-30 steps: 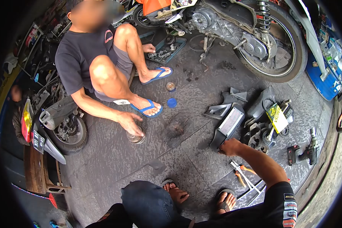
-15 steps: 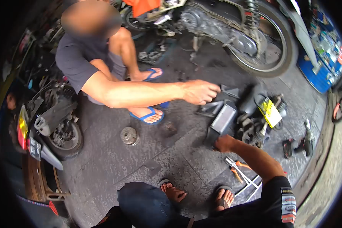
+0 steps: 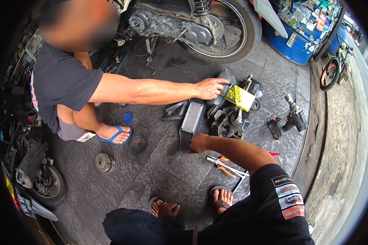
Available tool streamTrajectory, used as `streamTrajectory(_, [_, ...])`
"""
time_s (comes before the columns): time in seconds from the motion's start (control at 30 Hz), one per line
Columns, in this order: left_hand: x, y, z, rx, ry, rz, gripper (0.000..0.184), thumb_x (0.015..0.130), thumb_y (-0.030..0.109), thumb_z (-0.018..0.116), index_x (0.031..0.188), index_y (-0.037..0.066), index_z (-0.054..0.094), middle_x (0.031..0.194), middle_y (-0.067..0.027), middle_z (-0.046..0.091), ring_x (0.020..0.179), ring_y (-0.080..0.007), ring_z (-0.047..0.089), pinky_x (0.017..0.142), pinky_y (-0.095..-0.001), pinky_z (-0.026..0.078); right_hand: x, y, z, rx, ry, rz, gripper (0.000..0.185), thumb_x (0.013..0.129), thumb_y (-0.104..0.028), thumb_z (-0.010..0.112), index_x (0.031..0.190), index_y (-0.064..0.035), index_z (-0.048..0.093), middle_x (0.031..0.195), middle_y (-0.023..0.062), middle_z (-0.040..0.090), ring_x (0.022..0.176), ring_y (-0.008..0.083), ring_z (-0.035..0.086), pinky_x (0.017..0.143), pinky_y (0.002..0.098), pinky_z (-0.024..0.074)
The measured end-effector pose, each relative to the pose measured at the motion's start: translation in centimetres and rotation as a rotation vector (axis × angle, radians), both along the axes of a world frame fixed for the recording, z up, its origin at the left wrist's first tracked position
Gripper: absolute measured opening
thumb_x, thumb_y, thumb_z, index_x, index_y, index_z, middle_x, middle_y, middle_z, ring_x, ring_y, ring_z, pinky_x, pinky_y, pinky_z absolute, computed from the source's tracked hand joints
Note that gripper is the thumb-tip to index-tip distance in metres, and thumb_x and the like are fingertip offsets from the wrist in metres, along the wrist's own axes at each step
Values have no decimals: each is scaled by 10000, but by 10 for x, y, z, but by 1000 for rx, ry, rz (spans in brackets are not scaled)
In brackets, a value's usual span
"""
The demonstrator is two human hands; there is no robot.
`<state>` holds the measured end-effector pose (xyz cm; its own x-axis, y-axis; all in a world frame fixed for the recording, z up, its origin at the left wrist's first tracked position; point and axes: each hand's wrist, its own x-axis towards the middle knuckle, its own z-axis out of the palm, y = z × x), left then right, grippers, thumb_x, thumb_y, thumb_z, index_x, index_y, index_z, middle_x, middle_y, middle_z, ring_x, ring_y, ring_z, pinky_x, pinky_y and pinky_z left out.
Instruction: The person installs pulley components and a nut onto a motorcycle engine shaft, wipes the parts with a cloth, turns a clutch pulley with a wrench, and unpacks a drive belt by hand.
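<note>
My right hand [image 3: 199, 143] is closed on the near end of a black box-shaped part with a grey ribbed panel [image 3: 192, 116], which rests on the floor. My left hand [image 3: 166, 210] hangs loosely by my left foot, fingers partly visible, with nothing seen in it. A co-worker's hand [image 3: 212, 88] reaches in from the left, its fingertips at a dark rounded part [image 3: 230, 74]. Right of the box lies a dark metal engine part [image 3: 229, 127] with a yellow printed packet [image 3: 240, 97] on top. A black angular piece [image 3: 176, 110] lies left of the box.
Pliers with orange handles [image 3: 225, 168] and a silver T-handled wrench [image 3: 233, 166] lie near my right foot. Farther right is a cordless drill [image 3: 294, 116]. A round metal part [image 3: 105, 162] sits left. Behind are a motorcycle wheel [image 3: 249, 45] and a blue drum [image 3: 286, 48].
My view has shifted right. The co-worker's hand has moved from the black angular pieces to the dark rounded part near the packet. My right hand stays on the box-shaped part.
</note>
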<state>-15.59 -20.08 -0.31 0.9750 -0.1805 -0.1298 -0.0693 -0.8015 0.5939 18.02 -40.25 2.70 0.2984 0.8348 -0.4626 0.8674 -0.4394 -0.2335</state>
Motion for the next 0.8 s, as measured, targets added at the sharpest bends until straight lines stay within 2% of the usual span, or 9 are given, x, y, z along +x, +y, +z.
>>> streamTrajectory(0.13, [1, -3, 5, 6, -48, 6, 196, 795, 239, 599, 698, 71, 628, 680, -91, 627, 623, -274, 591, 629, -348, 452, -2, 1, 11, -2, -9, 21, 427, 850, -460, 445, 911, -77, 623, 847, 151, 632, 849, 343, 610, 745, 444, 495])
streamTrajectory(0.27, [4, -2, 9, -2, 43, -2, 204, 796, 241, 598, 686, 71, 622, 670, -93, 621, 619, -276, 587, 618, -349, 449, -2, 0, 16, 23, 3, 12, 423, 853, -454, 442, 912, -76, 619, 838, 152, 631, 844, 343, 610, 743, 444, 495])
streamTrajectory(0.33, [1, 0, 6, -6, 81, 3, 204, 794, 242, 600, 683, 72, 621, 666, -93, 620, 617, -274, 586, 614, -348, 449, -3, -1, 15, 44, -2, -3, 335, 835, -362, 490, 869, -65, 640, 862, 145, 643, 848, 336, 617, 726, 431, 505])
streamTrajectory(0.43, [0, -3, 9, -7, 19, 56, 205, 795, 250, 602, 684, 79, 625, 660, -80, 622, 624, -265, 591, 614, -340, 451, -1, -2, 3, 54, -24, 31, 358, 841, -386, 476, 865, -69, 640, 848, 145, 643, 834, 340, 617, 723, 432, 504])
streamTrajectory(0.5, [-1, -6, 13, 71, 11, 77, 231, 811, 307, 589, 727, 108, 670, 668, -49, 638, 693, -219, 603, 709, -318, 447, 0, -1, -3, 22, -28, 42, 382, 844, -444, 470, 927, -96, 605, 824, 158, 627, 819, 350, 612, 721, 453, 496])
streamTrajectory(0.6, [3, -11, 33, 211, -36, 82, 227, 814, 317, 588, 754, 117, 677, 686, -36, 643, 696, -217, 605, 716, -318, 451, -1, -1, -1, 65, -36, 74, 377, 846, -441, 468, 942, -102, 601, 812, 154, 630, 805, 351, 615, 708, 457, 499])
streamTrajectory(0.63, [1, -8, 26, 223, -40, 104, 227, 814, 317, 588, 754, 117, 677, 686, -36, 643, 696, -217, 605, 716, -318, 451, -1, -1, 1, 45, -37, 74, 381, 849, -443, 461, 942, -102, 601, 805, 151, 631, 801, 351, 617, 706, 455, 499])
streamTrajectory(0.7, [-4, -1, 5, 64, 10, 46, 226, 820, 319, 582, 781, 120, 681, 705, -41, 646, 690, -219, 603, 709, -325, 455, -2, 1, 10, 30, -39, 80, 385, 852, -446, 454, 941, -102, 602, 798, 148, 633, 798, 350, 619, 704, 454, 500])
streamTrajectory(0.8, [-6, 1, 0, 31, 38, 33, 229, 824, 319, 578, 790, 118, 683, 707, -50, 644, 678, -222, 599, 693, -327, 459, -4, 3, 19, 1, -16, 52, 427, 854, -451, 447, 897, -65, 626, 834, 152, 640, 822, 344, 617, 719, 438, 498])
